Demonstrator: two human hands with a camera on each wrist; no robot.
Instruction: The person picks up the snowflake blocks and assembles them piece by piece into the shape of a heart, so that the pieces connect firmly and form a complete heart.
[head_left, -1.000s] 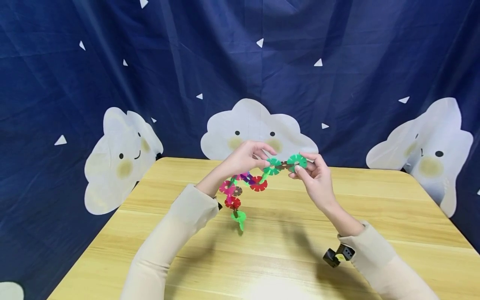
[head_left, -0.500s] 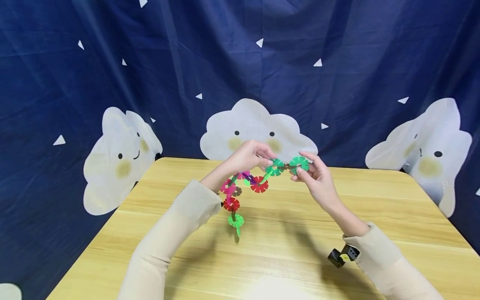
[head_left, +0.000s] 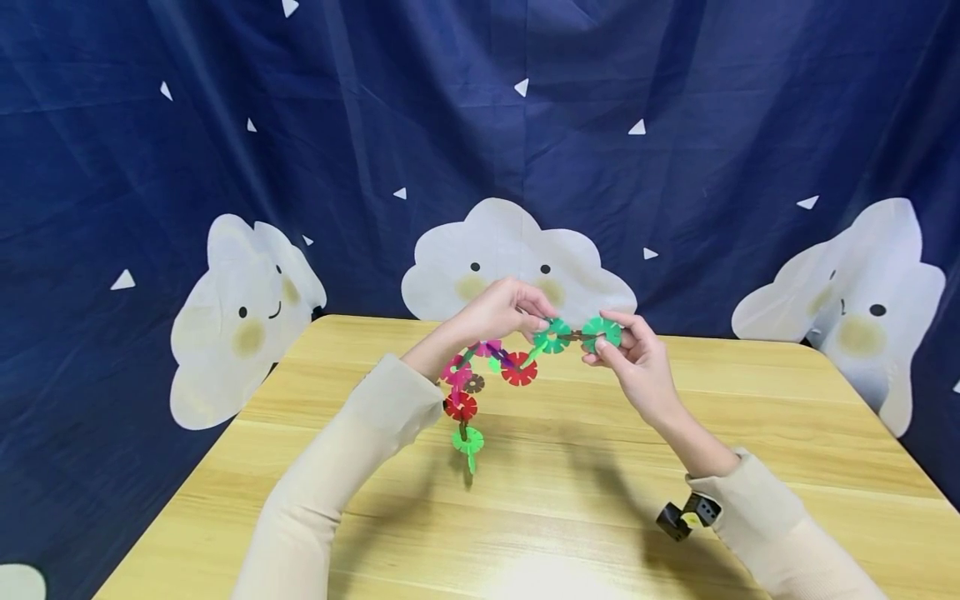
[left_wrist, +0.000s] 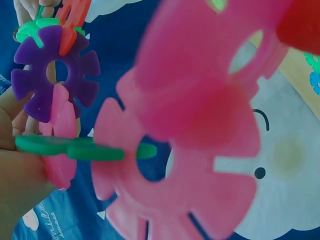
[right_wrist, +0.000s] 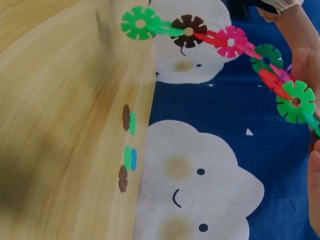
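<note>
Slotted plastic snowflake discs are joined into a chain above the table. In the head view my left hand [head_left: 501,315] pinches a green disc [head_left: 553,336] of it. A brown disc [head_left: 576,335], seen edge-on, links this to the end green disc [head_left: 602,333], which my right hand [head_left: 639,367] holds between thumb and fingers. From the left hand the chain runs down past a red disc [head_left: 519,369] and pink ones to a hanging bright green disc [head_left: 468,440]. Close up in the left wrist view are a purple disc [left_wrist: 85,70] and a large pink disc [left_wrist: 220,195].
Loose discs lie flat on the wooden table [head_left: 720,400] beyond the chain: brown [right_wrist: 126,117], green [right_wrist: 128,158] and blue [right_wrist: 134,160] ones show in the right wrist view. A dark blue curtain [head_left: 570,167] with clouds hangs behind the table.
Both hands have shifted slightly right, with the two green discs they hold. The chain's hanging end has swung a little left and down. Both hands keep their grip.
</note>
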